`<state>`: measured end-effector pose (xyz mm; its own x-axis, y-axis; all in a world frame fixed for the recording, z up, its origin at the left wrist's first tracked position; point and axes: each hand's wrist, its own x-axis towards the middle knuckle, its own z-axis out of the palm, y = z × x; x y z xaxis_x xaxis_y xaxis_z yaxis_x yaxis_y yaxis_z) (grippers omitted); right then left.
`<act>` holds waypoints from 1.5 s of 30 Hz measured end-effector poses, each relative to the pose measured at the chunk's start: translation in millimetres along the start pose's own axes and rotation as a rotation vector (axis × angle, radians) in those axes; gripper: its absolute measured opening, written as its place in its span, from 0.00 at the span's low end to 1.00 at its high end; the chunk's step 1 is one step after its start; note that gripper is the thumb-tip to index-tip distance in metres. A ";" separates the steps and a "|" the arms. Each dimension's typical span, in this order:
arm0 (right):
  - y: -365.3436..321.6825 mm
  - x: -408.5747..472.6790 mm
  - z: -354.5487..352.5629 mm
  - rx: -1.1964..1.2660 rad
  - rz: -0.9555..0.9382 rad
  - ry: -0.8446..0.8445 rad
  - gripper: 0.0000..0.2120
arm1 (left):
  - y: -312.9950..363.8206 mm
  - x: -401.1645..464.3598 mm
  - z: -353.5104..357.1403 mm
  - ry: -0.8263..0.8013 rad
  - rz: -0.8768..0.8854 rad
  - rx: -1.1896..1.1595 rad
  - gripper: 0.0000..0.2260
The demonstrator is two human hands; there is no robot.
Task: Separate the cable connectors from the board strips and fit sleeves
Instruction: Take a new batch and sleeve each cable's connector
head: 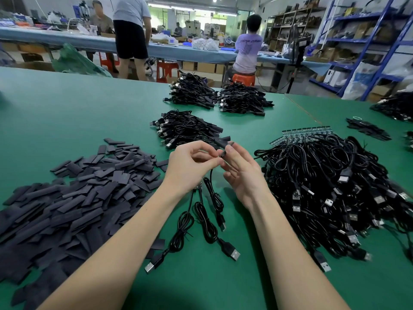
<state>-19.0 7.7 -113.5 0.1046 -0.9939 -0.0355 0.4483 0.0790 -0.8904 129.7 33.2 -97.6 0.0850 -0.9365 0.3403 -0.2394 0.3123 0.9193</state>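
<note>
Black heat-shrink sleeve (221,143), light and floppy, held above the green bench (67,113), left hand (190,166) pinching its cable (211,175), right hand (243,173) fingertips pinching the sleeve end; best gripped near the mouth.

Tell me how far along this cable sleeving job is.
Done: three heaps of sleeved cables sit across the mat. In hand: the left hand and right hand work a sleeve onto one cable end; three cables hang below. Left: a big heap of cables on board strips, and plenty of loose sleeves.
</note>
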 end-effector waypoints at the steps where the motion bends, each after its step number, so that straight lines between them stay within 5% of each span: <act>1: -2.5 0.7 -3.2 -0.024 0.026 -0.029 0.17 | 0.4 0.2 -1.3 -0.002 0.010 0.014 0.06; 14: -0.4 5.7 -11.4 -0.017 0.096 -0.016 0.12 | 1.0 -1.3 -1.5 0.005 0.090 0.120 0.03; 20: 0.7 1.8 -7.9 -0.092 0.087 -0.002 0.22 | 1.3 -1.2 -4.7 0.020 0.102 0.146 0.02; 29: -0.5 -4.8 2.2 -0.283 -0.168 0.070 0.13 | -5.2 1.0 -1.6 0.053 0.032 0.025 0.04; 45: 10.7 -4.9 10.4 -0.238 -0.196 0.118 0.13 | -12.7 5.5 -2.1 0.040 0.008 0.022 0.04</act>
<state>-5.5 14.2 -118.2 -0.0727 -0.9916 0.1072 0.2282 -0.1212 -0.9661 135.2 24.5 -107.1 0.1216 -0.9267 0.3555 -0.2612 0.3157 0.9122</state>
